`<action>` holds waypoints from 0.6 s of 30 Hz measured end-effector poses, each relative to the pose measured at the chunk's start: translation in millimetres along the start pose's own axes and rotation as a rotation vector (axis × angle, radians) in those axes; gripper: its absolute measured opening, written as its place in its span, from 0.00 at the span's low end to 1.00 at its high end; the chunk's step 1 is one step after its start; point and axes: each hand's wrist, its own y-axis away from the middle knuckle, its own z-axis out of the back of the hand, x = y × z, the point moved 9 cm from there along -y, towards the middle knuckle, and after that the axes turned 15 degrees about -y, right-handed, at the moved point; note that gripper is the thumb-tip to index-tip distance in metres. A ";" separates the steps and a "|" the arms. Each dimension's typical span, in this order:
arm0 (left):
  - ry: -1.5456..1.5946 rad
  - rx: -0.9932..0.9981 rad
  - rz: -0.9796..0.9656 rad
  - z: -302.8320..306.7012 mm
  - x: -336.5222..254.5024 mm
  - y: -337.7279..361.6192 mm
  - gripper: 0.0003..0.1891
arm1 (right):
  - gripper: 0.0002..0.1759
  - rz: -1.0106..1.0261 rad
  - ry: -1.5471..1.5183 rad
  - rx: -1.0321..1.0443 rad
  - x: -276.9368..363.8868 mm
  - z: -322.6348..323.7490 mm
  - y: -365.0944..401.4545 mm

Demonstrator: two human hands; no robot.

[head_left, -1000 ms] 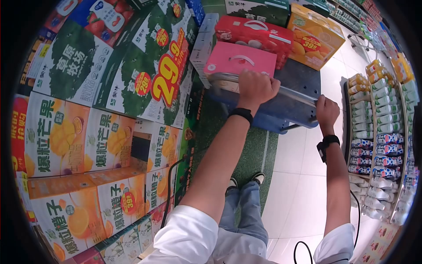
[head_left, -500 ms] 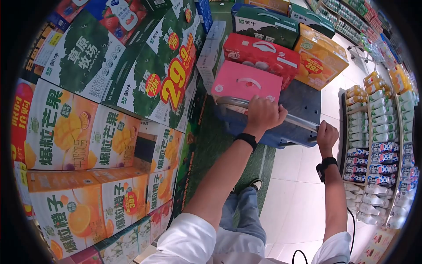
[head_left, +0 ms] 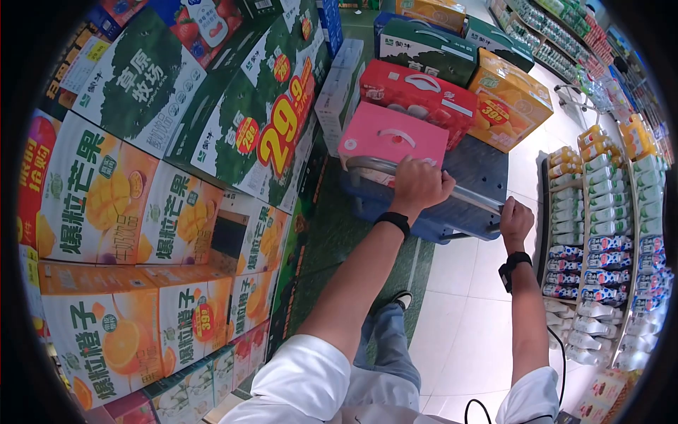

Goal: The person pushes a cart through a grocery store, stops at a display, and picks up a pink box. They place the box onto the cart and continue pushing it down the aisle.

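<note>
Both of my hands are closed round the metal handle (head_left: pixel 470 198) of a blue platform cart (head_left: pixel 477 169). My left hand (head_left: pixel 421 185) grips the bar near its middle, just behind a pink carton (head_left: pixel 392 134) with a white carry strap. At the bar's right end is my right hand (head_left: pixel 516 220), fingers wrapped round it. On the cart beyond the pink carton stand a red carton (head_left: pixel 420 95), an orange-yellow carton (head_left: pixel 510 99) and a dark green carton (head_left: pixel 427 51). Each wrist wears a black band.
Close on the left rises a stack of drink cartons (head_left: pixel 106 191) with a large 29.9 price sign (head_left: pixel 286 116). A shelf of bottles (head_left: pixel 604 244) lines the right side. White floor tiles (head_left: pixel 459 318) and a green floor strip (head_left: pixel 392 272) lie below.
The cart and both hands on its handle sit slightly further left in view. My visible foot has shifted a little to the left. The grip on the handle stays the same.
</note>
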 end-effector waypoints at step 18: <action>-0.038 -0.034 -0.039 -0.8 -1.6 -10.5 0.14 | 0.24 0.034 -0.014 -0.047 1.6 -2.4 -9.9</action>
